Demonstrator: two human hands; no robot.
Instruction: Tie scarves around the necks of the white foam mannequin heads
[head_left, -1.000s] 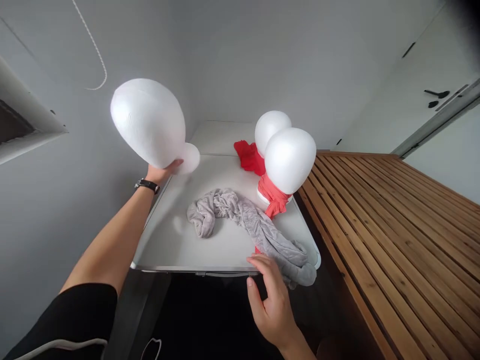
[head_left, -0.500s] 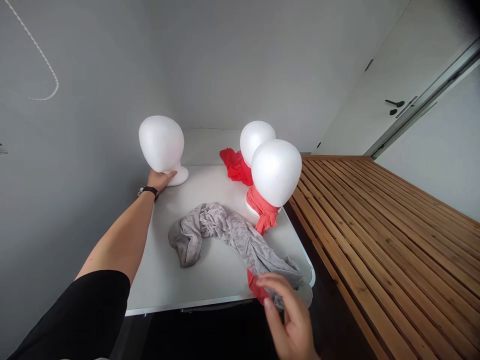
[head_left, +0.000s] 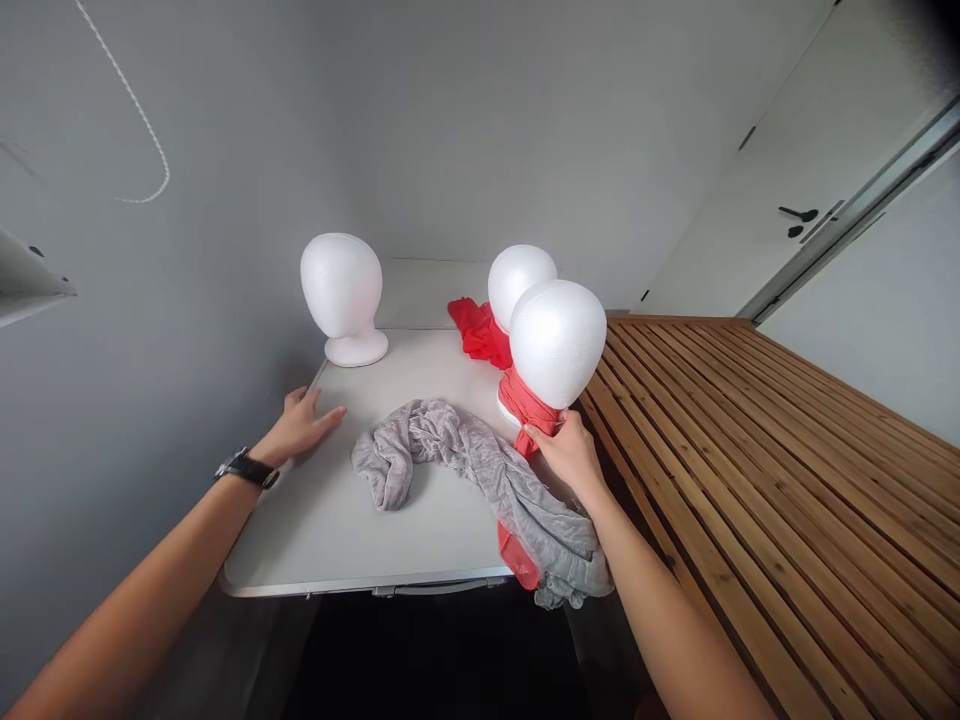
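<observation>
Over the table's left edge, my left hand point(head_left: 306, 425) is open with its fingers spread and nothing in it. Beyond it a bare white foam mannequin head point(head_left: 342, 288) stands upright on its base. My right hand point(head_left: 570, 450) is closed on the coral scarf point(head_left: 529, 400), which is wrapped round the neck of the front right mannequin head point(head_left: 559, 340). Its thumb lies on the cloth; the other fingers are partly hidden behind. A crumpled grey scarf point(head_left: 480, 455) lies across the table, over a red cloth piece point(head_left: 517, 556).
A third foam head point(head_left: 519, 280) stands behind the front right one, with bright red cloth point(head_left: 480, 333) at its base. Everything rests on a white folding table point(head_left: 322, 540). A slatted wooden surface point(head_left: 750, 440) adjoins on the right, and grey walls close the back and left.
My left hand has let go of the left mannequin head's neck and drawn back toward me. My right hand has moved up from the near edge to the coral scarf.
</observation>
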